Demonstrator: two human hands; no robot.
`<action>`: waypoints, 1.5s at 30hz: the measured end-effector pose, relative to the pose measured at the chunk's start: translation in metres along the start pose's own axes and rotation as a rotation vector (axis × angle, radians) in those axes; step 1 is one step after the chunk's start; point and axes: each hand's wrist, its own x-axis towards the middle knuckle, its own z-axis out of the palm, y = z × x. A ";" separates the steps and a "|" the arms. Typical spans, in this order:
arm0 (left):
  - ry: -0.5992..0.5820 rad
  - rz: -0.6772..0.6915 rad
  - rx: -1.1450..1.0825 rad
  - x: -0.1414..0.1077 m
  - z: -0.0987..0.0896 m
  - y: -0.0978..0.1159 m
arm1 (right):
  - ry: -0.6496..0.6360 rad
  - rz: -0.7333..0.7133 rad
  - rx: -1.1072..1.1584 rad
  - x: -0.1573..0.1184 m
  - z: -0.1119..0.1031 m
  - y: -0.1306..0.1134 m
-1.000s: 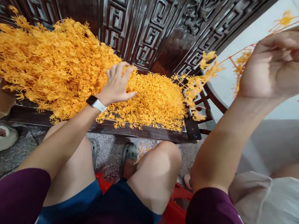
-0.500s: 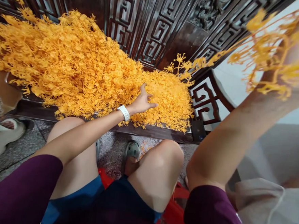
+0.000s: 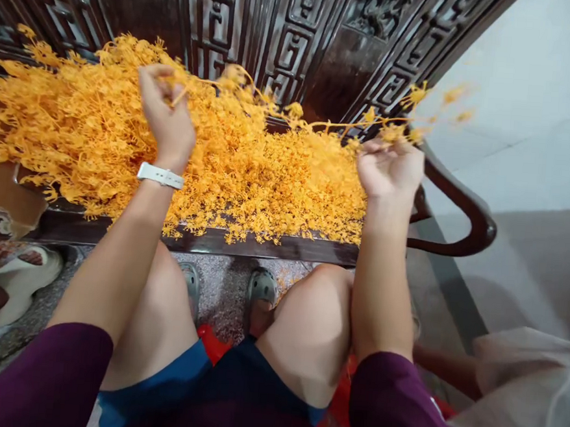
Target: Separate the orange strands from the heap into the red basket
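A thin strand of yellow-orange artificial flowers [image 3: 295, 111] stretches between my two hands, above a heap of the same flowers. My left hand [image 3: 167, 117], a white watch strap [image 3: 161, 175] at its wrist, is closed in a pinch on the strand's left part, over the heap. At the heap's right end, my right hand [image 3: 390, 169] is turned palm up with its fingers curled round the strand. Loose sprigs stick out past the right hand, blurred by motion. The flower heap [image 3: 268, 180] covers most of the dark wooden bench seat [image 3: 302, 248].
Behind the heap rises the bench's carved back [image 3: 344, 68], and a curved armrest [image 3: 484, 227] stands at the right. Torn cardboard [image 3: 8, 187] lies at the left. A person's pale clothing [image 3: 521, 386] shows at lower right, another person's white shoe [image 3: 36, 277] at lower left.
My left hand has moved up and left from the heap and closed on the strand. My right hand has come down and left from the upper right, still holding flowers.
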 end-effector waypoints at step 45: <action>-0.669 0.166 -0.037 -0.075 0.026 0.024 | -0.348 0.211 -0.281 -0.045 0.017 0.097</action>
